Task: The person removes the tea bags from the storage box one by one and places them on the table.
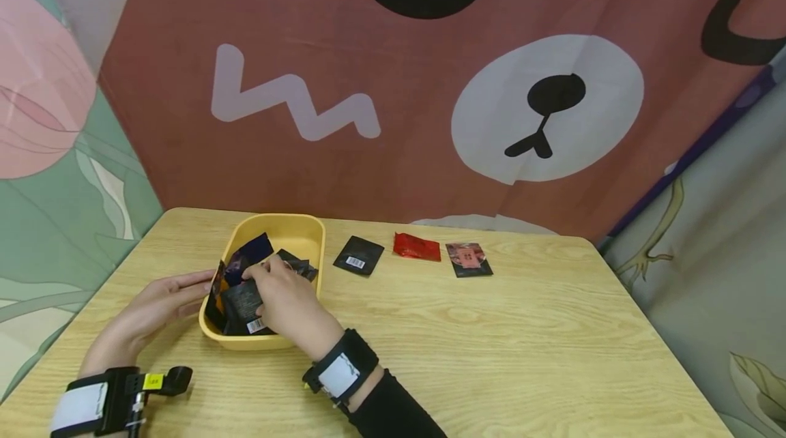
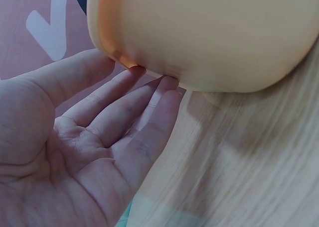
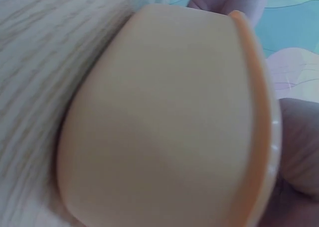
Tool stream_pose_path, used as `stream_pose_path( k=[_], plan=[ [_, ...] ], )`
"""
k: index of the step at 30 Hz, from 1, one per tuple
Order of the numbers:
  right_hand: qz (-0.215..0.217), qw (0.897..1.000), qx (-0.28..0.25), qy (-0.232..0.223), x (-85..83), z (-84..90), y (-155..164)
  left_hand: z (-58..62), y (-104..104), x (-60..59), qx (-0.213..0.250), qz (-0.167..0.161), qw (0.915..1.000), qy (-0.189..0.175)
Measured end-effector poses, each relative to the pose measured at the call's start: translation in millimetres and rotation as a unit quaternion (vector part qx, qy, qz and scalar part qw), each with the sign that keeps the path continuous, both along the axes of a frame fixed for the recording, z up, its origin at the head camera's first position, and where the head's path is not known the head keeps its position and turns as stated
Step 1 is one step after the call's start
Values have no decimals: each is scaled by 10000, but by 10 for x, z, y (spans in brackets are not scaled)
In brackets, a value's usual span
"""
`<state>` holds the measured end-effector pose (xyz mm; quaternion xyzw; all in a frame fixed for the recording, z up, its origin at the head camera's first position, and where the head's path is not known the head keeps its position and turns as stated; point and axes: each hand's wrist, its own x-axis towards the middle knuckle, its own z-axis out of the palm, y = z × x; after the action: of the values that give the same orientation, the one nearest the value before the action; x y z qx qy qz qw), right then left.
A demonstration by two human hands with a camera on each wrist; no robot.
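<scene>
A yellow plastic bin (image 1: 288,226) stands on the left part of the table, holding several dark flat packets. My left hand (image 1: 162,305) is at the bin's left side, its fingers fairly straight and the fingertips right at the rim, as the left wrist view shows too. Over the bin, my right hand (image 1: 288,298) reaches in, thumb and index finger at a black packet (image 1: 241,305) with a white barcode label. I cannot tell whether they pinch it. In the right wrist view the bin's outer wall (image 3: 159,117) hides the fingertips.
To the bin's right, a row lies along the back of the wooden table (image 1: 522,349): a black packet with a barcode (image 1: 359,256), a red packet (image 1: 417,247) and a black-and-pink packet (image 1: 469,260). A printed curtain (image 1: 405,172) hangs behind the table's back edge.
</scene>
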<state>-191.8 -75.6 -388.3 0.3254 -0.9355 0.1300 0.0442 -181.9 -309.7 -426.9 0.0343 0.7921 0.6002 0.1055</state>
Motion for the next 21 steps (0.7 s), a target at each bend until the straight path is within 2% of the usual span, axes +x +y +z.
stream_pose_path(
  k=[8,17,21],
  plan=[
    [115,9996,-218,-142,17,72,65,-15,6,-25,30,6,10000,-65],
    [367,9940,-921,462,-28,119,139,-10,2,-41,38,-19,10000,-42],
    [406,9887,-1374,435,-34,148,188,-11,-2,-19,32,10,10000,-45]
  ],
)
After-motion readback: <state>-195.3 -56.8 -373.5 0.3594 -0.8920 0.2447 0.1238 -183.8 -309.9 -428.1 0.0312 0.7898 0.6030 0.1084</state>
